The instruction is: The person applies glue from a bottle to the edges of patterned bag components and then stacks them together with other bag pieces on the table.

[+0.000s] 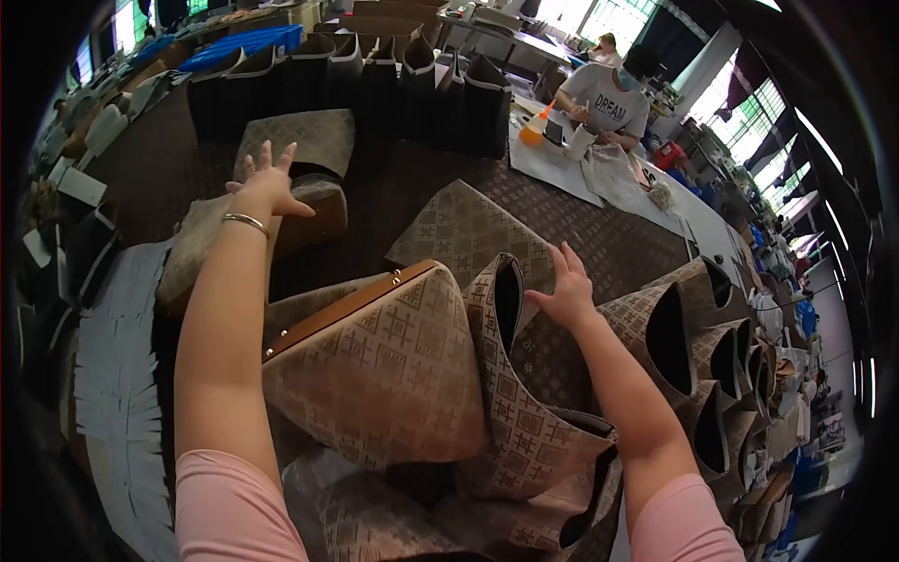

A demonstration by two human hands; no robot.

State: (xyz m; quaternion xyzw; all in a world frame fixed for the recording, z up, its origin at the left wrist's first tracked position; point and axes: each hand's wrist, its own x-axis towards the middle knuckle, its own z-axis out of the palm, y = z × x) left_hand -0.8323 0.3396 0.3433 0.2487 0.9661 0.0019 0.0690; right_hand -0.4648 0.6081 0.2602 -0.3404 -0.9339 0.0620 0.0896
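My left hand (266, 185) is stretched out at the upper left with its fingers spread, over a beige bag piece with a brown base (323, 214). Nothing shows in its grasp. My right hand (564, 288) has its fingers apart beside a patterned beige panel (473, 225) and the open rim of a patterned bag (520, 412); whether it touches them I cannot tell. Between my forearms lies a patterned bag with a brown base strip and metal studs (384, 365), tilted on its side.
Several black bag bodies (351, 94) stand along the back. Patterned bags (670, 337) line the right. White strips (122, 375) lie at left. Across the dark table, a person (609, 103) sits near an orange-tipped bottle (534, 129) and a white container (581, 140).
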